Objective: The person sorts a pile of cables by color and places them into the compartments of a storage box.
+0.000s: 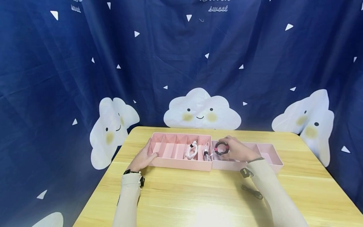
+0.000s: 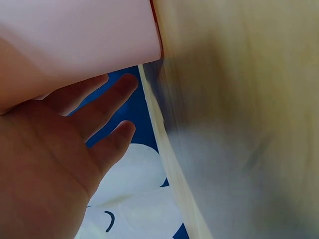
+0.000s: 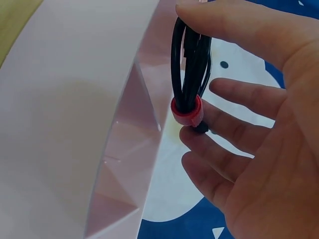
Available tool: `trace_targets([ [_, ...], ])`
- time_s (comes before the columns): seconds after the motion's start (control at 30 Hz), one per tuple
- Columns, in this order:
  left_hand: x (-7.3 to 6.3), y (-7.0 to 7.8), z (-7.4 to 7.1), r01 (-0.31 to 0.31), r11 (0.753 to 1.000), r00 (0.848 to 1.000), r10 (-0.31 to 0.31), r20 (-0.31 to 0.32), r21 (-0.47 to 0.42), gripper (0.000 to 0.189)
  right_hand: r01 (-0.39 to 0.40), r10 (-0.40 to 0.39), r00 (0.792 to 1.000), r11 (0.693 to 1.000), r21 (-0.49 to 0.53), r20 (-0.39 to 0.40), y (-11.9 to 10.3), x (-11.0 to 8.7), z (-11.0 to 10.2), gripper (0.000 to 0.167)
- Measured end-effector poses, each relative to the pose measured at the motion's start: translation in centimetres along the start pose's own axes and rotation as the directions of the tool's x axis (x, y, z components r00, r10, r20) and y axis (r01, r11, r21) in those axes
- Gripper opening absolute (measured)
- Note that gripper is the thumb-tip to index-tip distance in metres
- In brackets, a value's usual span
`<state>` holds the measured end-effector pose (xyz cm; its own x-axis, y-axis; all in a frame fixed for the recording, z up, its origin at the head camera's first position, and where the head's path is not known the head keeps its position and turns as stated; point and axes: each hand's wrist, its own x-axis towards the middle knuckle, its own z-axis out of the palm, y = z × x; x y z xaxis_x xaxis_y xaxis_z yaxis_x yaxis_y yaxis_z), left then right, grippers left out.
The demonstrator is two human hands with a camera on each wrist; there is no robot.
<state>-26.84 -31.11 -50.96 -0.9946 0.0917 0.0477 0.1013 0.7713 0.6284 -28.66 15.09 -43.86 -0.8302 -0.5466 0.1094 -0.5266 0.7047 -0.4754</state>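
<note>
My right hand (image 1: 236,148) holds a coiled black cable (image 1: 221,148) bound with red ties. It hangs over the left part of the pale pink divided box (image 1: 227,165). In the right wrist view the thumb presses on the coil's top, and a red tie (image 3: 187,112) sits near the fingers. My left hand (image 1: 142,159) rests against the left end of the pink divided box (image 1: 180,163), its fingers (image 2: 107,102) fairly straight in the left wrist view; its thumb is hidden there. Two white cable bundles, one coiled (image 1: 192,150) and one folded (image 1: 207,154), lie in that box's right compartments.
The two boxes stand end to end on the wooden table (image 1: 175,195). A thin black cable (image 1: 251,191) lies on the table beside my right forearm. Behind the table's back edge hangs a blue curtain (image 1: 158,63) with white clouds.
</note>
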Motion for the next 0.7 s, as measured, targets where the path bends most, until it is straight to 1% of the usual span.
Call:
trace_targets([
  [0.13, 0.05, -0.05, 0.09, -0.003, 1.0, 1.0, 0.003, -0.001, 0.005, 0.1, -0.001, 0.001, 1.0, 1.0, 0.0, 0.006, 0.19, -0.03, 0.14, 0.071],
  [0.33, 0.12, -0.12, 0.15, -0.014, 1.0, 1.0, 0.014, -0.007, -0.015, 0.099, -0.005, 0.005, 1.0, 1.0, -0.013, 0.0, 0.37, 0.05, 0.25, 0.072],
  [0.53, 0.2, -0.19, 0.18, -0.016, 1.0, 1.0, 0.016, -0.009, -0.003, 0.099, -0.008, 0.008, 1.0, 0.999, -0.034, -0.002, 0.21, 0.2, 0.29, 0.073],
  [0.7, 0.1, -0.13, 0.22, -0.024, 1.0, 1.0, 0.024, -0.015, -0.008, 0.099, -0.002, 0.002, 1.0, 0.999, -0.041, 0.007, 0.04, 0.32, 0.39, 0.07],
])
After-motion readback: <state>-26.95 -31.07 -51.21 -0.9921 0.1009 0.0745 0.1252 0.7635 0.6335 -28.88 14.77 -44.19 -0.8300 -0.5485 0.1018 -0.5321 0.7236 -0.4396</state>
